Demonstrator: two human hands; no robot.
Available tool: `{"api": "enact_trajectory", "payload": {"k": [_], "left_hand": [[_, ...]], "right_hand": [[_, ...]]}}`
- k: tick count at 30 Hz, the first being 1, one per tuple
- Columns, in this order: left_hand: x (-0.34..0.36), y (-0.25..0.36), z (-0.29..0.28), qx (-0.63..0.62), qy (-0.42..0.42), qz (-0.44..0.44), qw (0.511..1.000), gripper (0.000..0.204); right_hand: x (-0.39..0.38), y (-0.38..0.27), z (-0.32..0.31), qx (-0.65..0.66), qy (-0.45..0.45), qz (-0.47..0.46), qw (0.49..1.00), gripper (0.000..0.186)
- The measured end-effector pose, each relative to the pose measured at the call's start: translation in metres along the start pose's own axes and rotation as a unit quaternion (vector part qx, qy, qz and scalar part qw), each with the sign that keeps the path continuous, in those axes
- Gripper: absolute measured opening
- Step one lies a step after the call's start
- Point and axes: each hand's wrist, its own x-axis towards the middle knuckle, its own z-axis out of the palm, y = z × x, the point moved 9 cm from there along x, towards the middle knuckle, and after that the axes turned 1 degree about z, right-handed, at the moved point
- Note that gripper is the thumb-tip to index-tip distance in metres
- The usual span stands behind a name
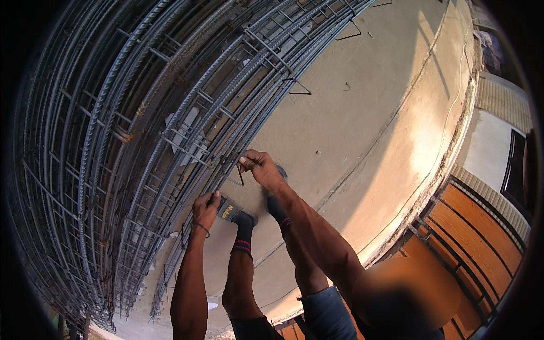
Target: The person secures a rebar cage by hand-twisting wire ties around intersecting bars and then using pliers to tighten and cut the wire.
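Observation:
Long grey ribbed steel bars tied with square stirrups form a rebar cage (226,122) on my left. At its near right edge, my right hand (258,166) is closed, with thumb and fingers pinched on the cage beside a bent stirrup (240,175) that sticks out. Lower and further left, my left hand (205,209) is closed round the outer bar of the same cage. The fingertips of the left hand are partly hidden behind the steel. A dark band circles my left wrist.
More rebar cages (102,130), some rusty, are stacked to the left. My feet in dark shoes (229,209) stand on the concrete floor (340,113) close to the steel. Stirrup ends (300,88) jut out further up. An orange slatted gate (476,221) stands at right.

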Motion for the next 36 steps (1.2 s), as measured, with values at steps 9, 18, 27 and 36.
{"api": "enact_trajectory", "payload": {"k": [9, 18, 27, 36], "left_hand": [[-0.004, 0.000, 0.002, -0.029, -0.003, -0.016, 0.999, 0.044], [-0.005, -0.002, 0.002, -0.022, 0.005, -0.009, 1.000, 0.046], [-0.004, -0.005, 0.004, -0.006, 0.012, -0.010, 1.000, 0.045], [-0.002, -0.002, 0.003, 0.006, 0.018, -0.026, 0.999, 0.043]], "right_hand": [[-0.017, -0.001, -0.002, 0.047, 0.141, 0.023, 0.989, 0.010], [-0.027, 0.004, -0.004, 0.199, 0.226, 0.071, 0.951, 0.015], [-0.025, -0.014, 0.005, 0.156, 0.180, 0.021, 0.971, 0.051], [-0.021, 0.021, 0.033, 0.407, 0.249, 0.110, 0.872, 0.036]]}}
